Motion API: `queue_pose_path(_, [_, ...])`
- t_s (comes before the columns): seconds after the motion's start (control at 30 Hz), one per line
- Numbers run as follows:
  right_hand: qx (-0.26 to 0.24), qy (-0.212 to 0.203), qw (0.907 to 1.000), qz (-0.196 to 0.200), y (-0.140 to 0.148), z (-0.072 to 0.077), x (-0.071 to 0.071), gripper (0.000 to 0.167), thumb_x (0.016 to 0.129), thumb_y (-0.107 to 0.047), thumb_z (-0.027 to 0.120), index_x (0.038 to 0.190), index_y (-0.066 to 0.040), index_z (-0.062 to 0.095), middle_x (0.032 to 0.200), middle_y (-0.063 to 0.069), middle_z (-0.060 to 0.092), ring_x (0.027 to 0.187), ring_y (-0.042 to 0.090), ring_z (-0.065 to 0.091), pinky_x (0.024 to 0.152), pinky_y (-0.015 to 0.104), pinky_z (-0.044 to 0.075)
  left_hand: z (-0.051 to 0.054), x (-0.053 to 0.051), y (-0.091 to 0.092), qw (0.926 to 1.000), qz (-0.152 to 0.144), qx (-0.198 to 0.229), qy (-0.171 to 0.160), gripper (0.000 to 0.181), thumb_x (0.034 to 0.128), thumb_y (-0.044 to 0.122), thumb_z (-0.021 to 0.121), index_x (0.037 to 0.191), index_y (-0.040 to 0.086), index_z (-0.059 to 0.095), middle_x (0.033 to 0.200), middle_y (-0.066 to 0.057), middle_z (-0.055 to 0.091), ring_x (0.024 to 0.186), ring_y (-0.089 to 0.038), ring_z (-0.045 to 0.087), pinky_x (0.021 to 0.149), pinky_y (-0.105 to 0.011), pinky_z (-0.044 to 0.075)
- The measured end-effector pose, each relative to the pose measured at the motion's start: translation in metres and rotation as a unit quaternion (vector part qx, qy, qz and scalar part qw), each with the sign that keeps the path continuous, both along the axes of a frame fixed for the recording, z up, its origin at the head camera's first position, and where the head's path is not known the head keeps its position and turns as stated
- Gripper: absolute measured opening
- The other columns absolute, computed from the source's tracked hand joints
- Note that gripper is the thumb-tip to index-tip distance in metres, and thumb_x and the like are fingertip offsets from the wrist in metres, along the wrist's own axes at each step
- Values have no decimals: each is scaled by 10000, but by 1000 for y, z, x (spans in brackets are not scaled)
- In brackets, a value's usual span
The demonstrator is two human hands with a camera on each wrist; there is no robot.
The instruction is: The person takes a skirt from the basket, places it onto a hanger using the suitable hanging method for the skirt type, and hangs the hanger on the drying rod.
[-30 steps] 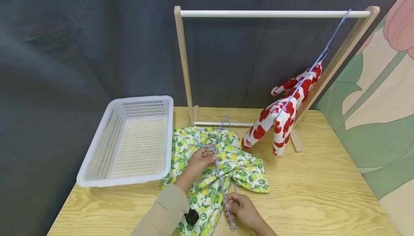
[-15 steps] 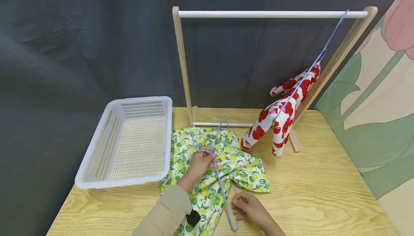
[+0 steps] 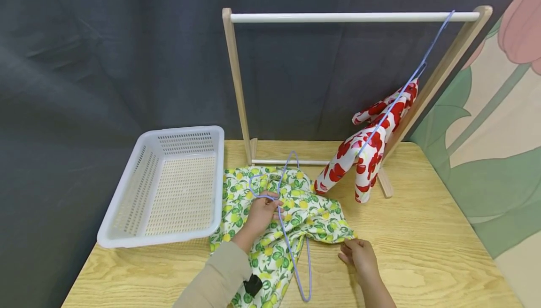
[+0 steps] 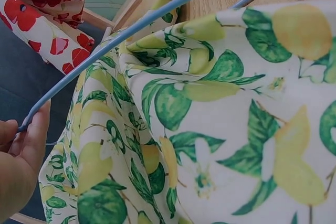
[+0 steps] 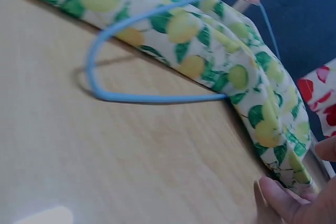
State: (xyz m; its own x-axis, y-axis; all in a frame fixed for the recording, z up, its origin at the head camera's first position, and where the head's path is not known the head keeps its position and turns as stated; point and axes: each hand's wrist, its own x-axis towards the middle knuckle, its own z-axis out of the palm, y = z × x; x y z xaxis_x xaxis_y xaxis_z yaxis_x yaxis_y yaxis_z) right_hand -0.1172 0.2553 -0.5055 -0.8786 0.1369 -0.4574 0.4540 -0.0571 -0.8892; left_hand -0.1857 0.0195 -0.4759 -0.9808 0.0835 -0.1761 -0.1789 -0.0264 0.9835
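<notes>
A white shirt printed with lemons and green leaves [image 3: 304, 204] lies crumpled on the wooden table. My left hand [image 3: 261, 211] pinches a blue wire hanger [image 3: 310, 270] near its neck, above the shirt. One end of the hanger sticks out past the shirt toward the front; in the right wrist view this looped end [image 5: 157, 98] passes under the cloth. At the tip of the right sleeve, my right hand [image 3: 361, 258] pinches the cloth between thumb and fingers. The left wrist view shows the left fingers [image 4: 37, 135] on the hanger wire.
Left of the shirt stands a white perforated basket [image 3: 220, 181]. Behind it rises a wooden clothes rack [image 3: 235, 78] with a white rail [image 3: 338, 17]. A red-flowered garment [image 3: 372, 143] hangs at the rail's right end on another blue hanger [image 3: 435, 42].
My right hand has let go of the hanger's near end and moved right and up to the sleeve tip. The left hand has kept its hold on the hanger.
</notes>
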Motion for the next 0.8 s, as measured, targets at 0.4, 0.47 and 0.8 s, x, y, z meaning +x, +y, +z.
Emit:
queue_pose_path(0.4, [-1073, -421, 9932, 162, 32, -3, -47, 332, 892, -183, 436, 1111, 66, 415, 786, 55, 537, 646, 129, 586, 595, 237, 496, 2, 0, 0, 10000, 31, -60, -45, 189, 887, -6, 418, 1046, -104, 441, 941, -244, 511, 769, -263, 569, 661, -326, 499])
queue_pose_path(0.47, [-1148, -535, 9907, 500, 35, -6, -53, 326, 896, -197, 431, 1100, 57, 439, 789, 58, 555, 659, 143, 594, 594, 251, 499, 1, -1, -1, 9999, 26, -62, -77, 187, 887, -1, 422, 1041, -103, 442, 938, -246, 509, 762, -257, 570, 654, -325, 500])
queue_pose_path(0.8, [-554, -515, 9821, 1725, 29, -18, -74, 536, 870, -160, 481, 1260, 129, 254, 829, 46, 590, 724, 142, 584, 662, 285, 483, 4, -1, -2, 9999, 15, -83, -99, 183, 887, -7, 416, 1042, -101, 440, 936, -256, 506, 782, -303, 564, 663, -343, 498])
